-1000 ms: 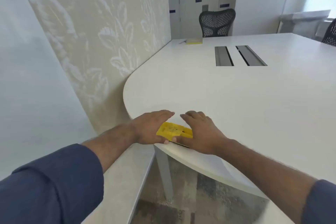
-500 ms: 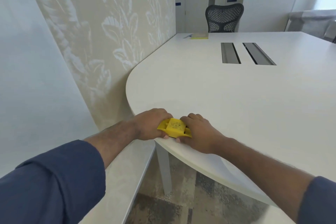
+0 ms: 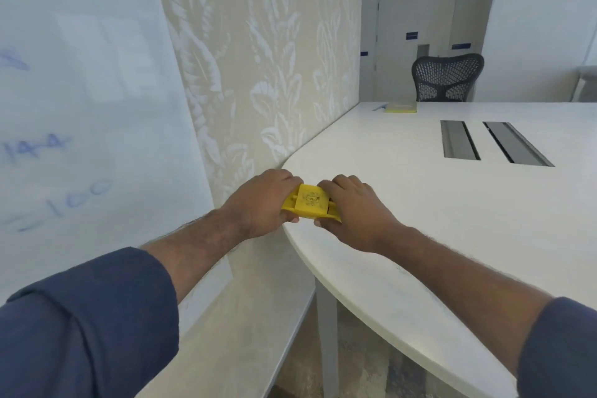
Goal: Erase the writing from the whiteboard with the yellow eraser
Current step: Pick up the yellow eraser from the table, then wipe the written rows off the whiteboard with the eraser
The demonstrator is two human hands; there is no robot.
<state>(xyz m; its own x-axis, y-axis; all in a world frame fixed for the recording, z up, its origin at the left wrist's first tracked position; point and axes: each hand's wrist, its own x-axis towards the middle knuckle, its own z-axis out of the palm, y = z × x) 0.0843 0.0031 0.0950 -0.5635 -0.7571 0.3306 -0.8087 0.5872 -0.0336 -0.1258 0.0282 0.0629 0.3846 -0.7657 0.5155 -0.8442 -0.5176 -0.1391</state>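
Note:
The yellow eraser (image 3: 310, 203) is held between both hands, just above the near left edge of the white table (image 3: 452, 220). My left hand (image 3: 261, 203) grips its left end and my right hand (image 3: 352, 213) grips its right end. The eraser's top face with an embossed label faces me. The whiteboard (image 3: 80, 107) fills the left side of the view, with faint blue writing (image 3: 35, 145) on it, including numbers, at its left part.
A patterned beige wall panel (image 3: 265, 58) runs between the whiteboard and the table. Two cable slots (image 3: 491, 144) are set in the tabletop. A yellow notepad (image 3: 400, 107) lies at the far end, by a black mesh chair (image 3: 447, 76). A ledge (image 3: 245, 326) runs below the wall.
Both hands have closed on the eraser and lifted it off the table edge. My view has swung up and left, bringing the whiteboard's writing into sight.

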